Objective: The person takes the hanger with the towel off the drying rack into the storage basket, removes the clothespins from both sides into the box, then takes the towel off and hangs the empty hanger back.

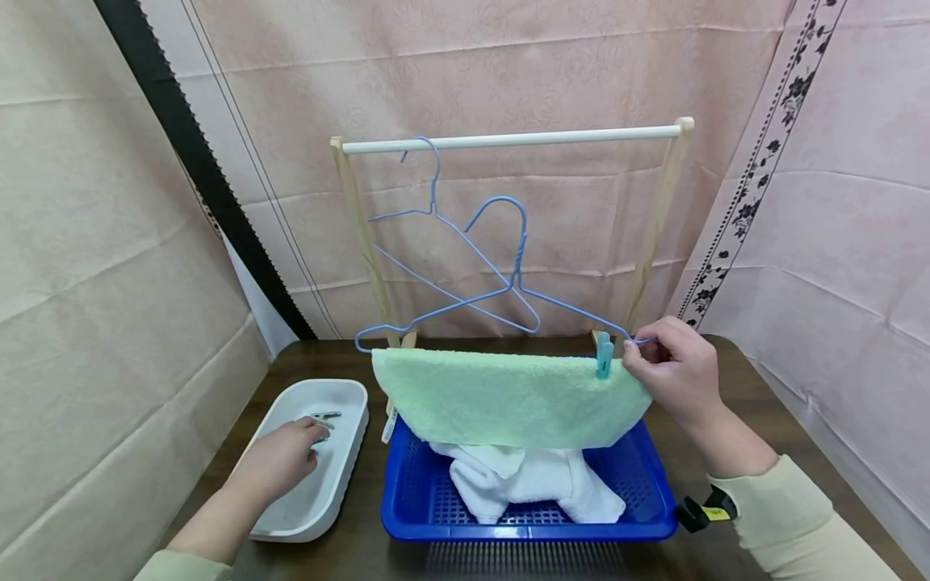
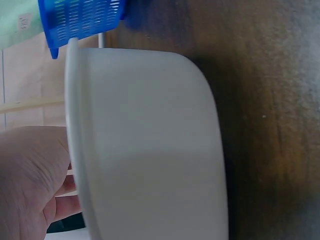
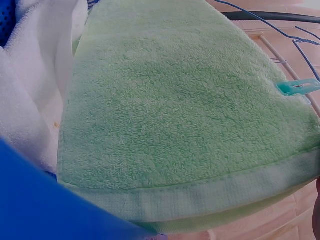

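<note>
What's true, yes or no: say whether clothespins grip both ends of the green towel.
No, the head view shows only one clothespin on the green towel, near the right hand.

- dark brown wooden table [image 2: 270, 120], kinda shiny wood grain
- pinkish back cloth [image 1: 567, 73] behind it, creases all over
- black band [image 1: 192, 161] slanting down on the left
- black flower trim [image 1: 773, 147] on the right
- pale, wrinkly side cloth [image 1: 850, 242] past that
</note>
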A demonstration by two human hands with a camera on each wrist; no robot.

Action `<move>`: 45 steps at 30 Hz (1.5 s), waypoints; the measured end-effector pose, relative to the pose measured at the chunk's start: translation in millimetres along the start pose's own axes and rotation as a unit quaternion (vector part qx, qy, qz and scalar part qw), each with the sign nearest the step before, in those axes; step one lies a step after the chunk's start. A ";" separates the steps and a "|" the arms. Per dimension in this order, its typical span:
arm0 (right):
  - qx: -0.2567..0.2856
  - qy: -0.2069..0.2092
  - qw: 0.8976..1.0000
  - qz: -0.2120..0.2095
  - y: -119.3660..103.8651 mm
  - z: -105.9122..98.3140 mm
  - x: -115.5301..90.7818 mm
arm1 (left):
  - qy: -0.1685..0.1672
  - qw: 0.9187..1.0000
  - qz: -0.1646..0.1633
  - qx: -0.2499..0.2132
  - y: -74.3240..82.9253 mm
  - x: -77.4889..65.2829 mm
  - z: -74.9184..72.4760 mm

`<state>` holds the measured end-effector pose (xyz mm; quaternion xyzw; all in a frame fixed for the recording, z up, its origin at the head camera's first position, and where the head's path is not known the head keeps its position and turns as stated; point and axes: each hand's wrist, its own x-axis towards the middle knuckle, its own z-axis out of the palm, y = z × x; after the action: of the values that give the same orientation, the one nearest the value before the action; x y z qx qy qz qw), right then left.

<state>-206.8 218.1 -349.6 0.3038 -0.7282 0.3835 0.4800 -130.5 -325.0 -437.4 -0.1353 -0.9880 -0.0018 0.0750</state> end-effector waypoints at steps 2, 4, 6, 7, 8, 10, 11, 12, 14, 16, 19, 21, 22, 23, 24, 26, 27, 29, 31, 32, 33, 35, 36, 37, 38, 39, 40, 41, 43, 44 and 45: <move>0.001 0.002 1.000 -0.002 -1.0 0.0 0.5 | -0.005 1.000 0.004 0.004 0.1 -1.5 2.1; 0.001 0.002 1.000 -0.005 -3.0 -0.1 1.5 | -0.013 1.000 0.002 0.009 0.7 -3.1 3.5; 0.003 0.003 1.000 -0.006 -5.6 -0.3 2.7 | -0.029 1.000 -0.004 0.009 1.5 -4.3 4.1; 0.004 0.003 1.000 -0.006 -7.1 -0.5 3.4 | -0.038 0.999 -0.008 0.009 1.8 -4.6 4.2; 0.004 0.003 1.000 -0.007 -8.5 -0.6 4.1 | -0.050 0.999 -0.013 0.007 2.1 -4.7 4.3; 0.005 0.002 1.000 -0.006 -10.7 -0.9 5.0 | -0.071 0.997 -0.023 0.005 2.3 -5.3 4.8; 0.005 0.002 1.000 -0.006 -11.3 -1.0 5.2 | -0.079 0.997 -0.026 0.005 2.2 -5.5 5.0; 0.004 0.002 1.000 -0.005 -11.5 -1.0 5.2 | -0.086 0.996 -0.029 0.005 1.9 -5.8 5.7; 0.002 0.002 1.000 -0.004 -10.3 -0.8 4.5 | -0.096 0.995 -0.032 0.006 0.9 -6.6 7.1; -0.001 0.003 1.000 -0.002 -7.6 -0.5 3.0 | -0.100 0.994 -0.032 0.005 -0.1 -7.9 8.2; -0.007 0.002 1.000 0.001 -2.7 -0.1 0.6 | -0.107 0.994 -0.034 0.003 -1.0 -9.6 8.5; -0.009 0.001 1.000 0.003 0.0 0.2 -0.6 | -0.112 0.993 -0.038 0.001 -0.8 -10.7 7.7; -0.010 0.000 1.000 0.003 1.1 0.3 -1.0 | -0.113 0.993 -0.040 0.000 -0.6 -11.0 7.2; -0.010 0.000 1.000 0.004 1.8 0.4 -1.4 | -0.114 0.993 -0.039 -0.001 -0.6 -11.2 6.7; -0.010 0.000 1.000 0.004 2.3 0.4 -1.5 | -0.114 0.993 -0.039 -0.001 -0.4 -11.5 6.3; -0.011 0.001 1.000 0.003 2.8 0.3 -1.9 | -0.111 0.993 -0.036 -0.002 0.1 -11.8 5.5; -0.009 0.000 1.000 0.003 2.8 0.2 -1.9 | -0.108 0.994 -0.033 -0.004 0.2 -11.9 5.1; -0.009 0.001 1.000 0.002 2.4 0.0 -1.8 | -0.105 0.994 -0.027 -0.006 0.3 -12.0 4.9; -0.007 0.001 1.000 0.001 -0.1 -0.2 -0.9 | -0.105 0.994 -0.025 -0.010 0.0 -11.9 5.2; -0.007 0.000 1.000 0.001 -0.6 -0.2 -0.7 | -0.107 0.994 -0.026 -0.014 -0.3 -11.8 5.6; -0.008 0.000 1.000 0.001 -0.6 -0.2 -0.8 | -0.110 0.993 -0.027 -0.018 -0.6 -11.7 5.9; -0.009 0.000 1.000 0.001 -0.2 -0.1 -1.2 | -0.117 0.992 -0.033 -0.025 -1.4 -11.2 6.9; -0.010 0.001 1.000 0.001 0.0 -0.1 -1.4 | -0.120 0.992 -0.035 -0.028 -1.9 -11.0 7.4; -0.011 0.000 1.000 0.002 1.1 -0.1 -2.1 | -0.124 0.991 -0.039 -0.032 -2.3 -10.8 7.7; -0.012 0.000 1.000 0.002 2.7 -0.2 -3.0 | -0.126 0.990 -0.042 -0.035 -2.6 -10.8 8.0; -0.013 -0.001 1.000 0.004 3.5 -0.3 -3.5 | -0.128 0.990 -0.044 -0.037 -3.1 -10.6 8.4; -0.013 -0.001 1.000 0.004 3.8 -0.5 -3.8 | -0.130 0.990 -0.046 -0.039 -3.5 -10.6 8.7; -0.013 -0.002 1.000 0.005 3.9 -0.7 -4.1 | -0.130 0.990 -0.046 -0.040 -4.0 -10.6 9.2; -0.014 -0.003 1.000 0.007 4.4 -1.0 -4.5 | -0.132 0.989 -0.047 -0.042 -4.8 -10.6 10.0; -0.014 -0.004 1.000 0.007 4.7 -1.1 -4.6 | -0.131 0.989 -0.047 -0.043 -5.1 -10.8 10.4; -0.014 -0.004 1.000 0.007 4.7 -1.1 -4.7 | -0.131 0.989 -0.048 -0.043 -5.3 -10.7 10.9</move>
<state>-208.5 221.8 -355.0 0.2936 -0.7373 0.3755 0.4787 -123.3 -332.7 -449.6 -0.0900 -0.9936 -0.0302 -0.0609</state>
